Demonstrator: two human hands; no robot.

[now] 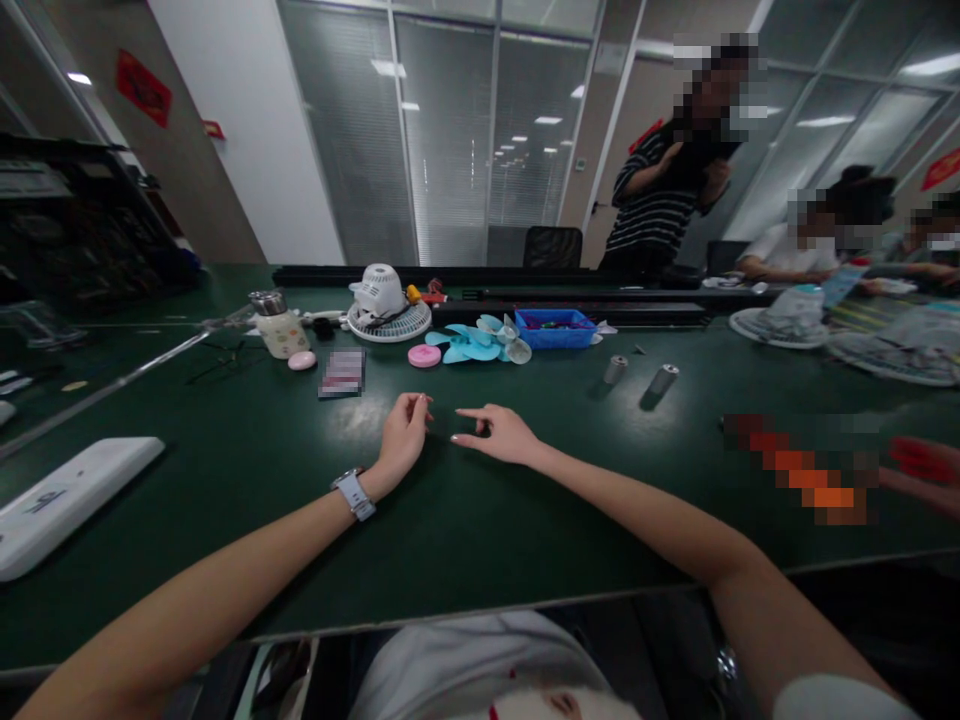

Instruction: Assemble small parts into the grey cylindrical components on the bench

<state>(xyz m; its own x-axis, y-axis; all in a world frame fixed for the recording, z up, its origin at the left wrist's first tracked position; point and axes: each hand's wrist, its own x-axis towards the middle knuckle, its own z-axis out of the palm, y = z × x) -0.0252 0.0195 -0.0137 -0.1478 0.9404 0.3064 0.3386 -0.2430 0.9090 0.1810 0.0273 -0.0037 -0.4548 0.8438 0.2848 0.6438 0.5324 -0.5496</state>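
Note:
My left hand (405, 432), with a watch (353, 494) on its wrist, is over the table's middle, its fingers curled and pressed together. Anything inside that pinch is hidden or too small to name. Just to its right, my right hand (501, 433) has thumb and index finger spread apart, with nothing visible between them. The two hands do not touch. Beyond them lie light-blue fan blades (476, 342), a pink round piece (424, 355) and a blue tray (555, 330) of small parts. Two metal cylinders (616, 370) stand to the right.
A white fan part (381, 292) rests on its round grille at the back. A flask (277, 325) and a card-like flat object (343, 372) are back left; a long white case (71, 500) lies left. Another person's hand (922, 475) is at the right edge, beside an orange-red blurred object.

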